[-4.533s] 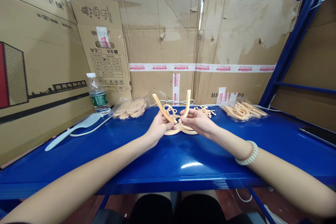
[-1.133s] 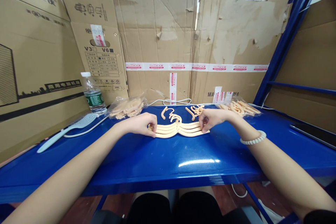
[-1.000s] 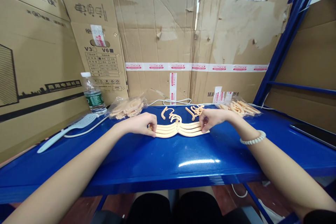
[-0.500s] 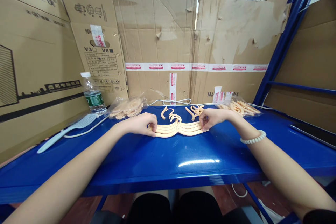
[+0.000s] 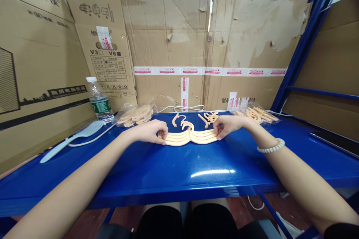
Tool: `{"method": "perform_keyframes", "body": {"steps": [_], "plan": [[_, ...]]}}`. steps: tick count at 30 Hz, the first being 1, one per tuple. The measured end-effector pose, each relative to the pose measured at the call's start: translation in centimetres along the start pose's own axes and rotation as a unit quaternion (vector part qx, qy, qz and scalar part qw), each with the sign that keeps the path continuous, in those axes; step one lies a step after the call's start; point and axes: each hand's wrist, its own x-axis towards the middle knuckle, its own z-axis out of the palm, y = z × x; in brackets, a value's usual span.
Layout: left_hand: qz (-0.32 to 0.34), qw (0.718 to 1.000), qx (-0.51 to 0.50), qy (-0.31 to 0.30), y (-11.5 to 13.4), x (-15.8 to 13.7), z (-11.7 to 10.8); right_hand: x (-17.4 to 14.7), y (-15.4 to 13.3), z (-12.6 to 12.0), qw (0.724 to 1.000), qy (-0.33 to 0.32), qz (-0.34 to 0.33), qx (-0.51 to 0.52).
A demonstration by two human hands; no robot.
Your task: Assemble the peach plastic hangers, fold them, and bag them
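A bundle of pale peach cord-like strips (image 5: 177,139) lies across the blue surface, its strands side by side and gathered at a knot-like middle. Curled ends (image 5: 187,124) rise behind that middle. My left hand (image 5: 153,131) pinches the bundle's left end between thumb and fingers. At the right end, my right hand (image 5: 227,126) is closed on the strands in the same way, a beaded bracelet (image 5: 270,146) on its wrist. The very tips of the strands are hidden by my fingers. Short loose peach pieces (image 5: 209,118) lie just behind the bundle.
Clear bags of peach pieces stand at back left (image 5: 136,114) and back right (image 5: 256,114). A water bottle (image 5: 99,101) and a pale blue hairbrush (image 5: 74,138) are on the left, a dark flat device (image 5: 333,143) on the right. Cardboard (image 5: 171,44) walls the back; a white cable (image 5: 185,108) runs along it.
My right fingers have shifted slightly at the bundle's right end, and a strand tip that stuck out below them is now hardly visible. Otherwise almost nothing has moved.
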Motion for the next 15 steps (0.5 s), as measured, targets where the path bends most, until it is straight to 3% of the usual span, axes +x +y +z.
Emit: {"method": "perform_keyframes", "body": {"steps": [15], "plan": [[-0.010,1.000,0.012,0.012,-0.45,0.06,0.15,0.06,0.05,-0.03,0.999,0.012,0.031,-0.014]]}}
